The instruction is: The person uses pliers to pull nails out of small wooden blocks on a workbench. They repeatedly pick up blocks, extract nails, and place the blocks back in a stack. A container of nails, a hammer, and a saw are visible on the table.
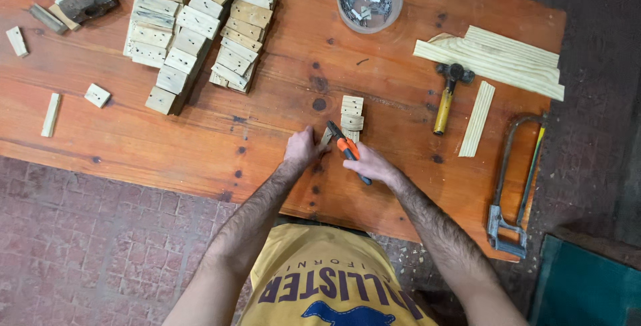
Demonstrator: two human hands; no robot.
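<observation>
the right hand (369, 164) has its fingers closed around orange-handled pliers (344, 147), jaws pointing far-left at a small wooden block (326, 138) pinched in the left hand (302, 147). just beyond lies a short stack of blocks (352, 112) on the table (267, 119); a hammer (446, 96) rests to the right.
</observation>
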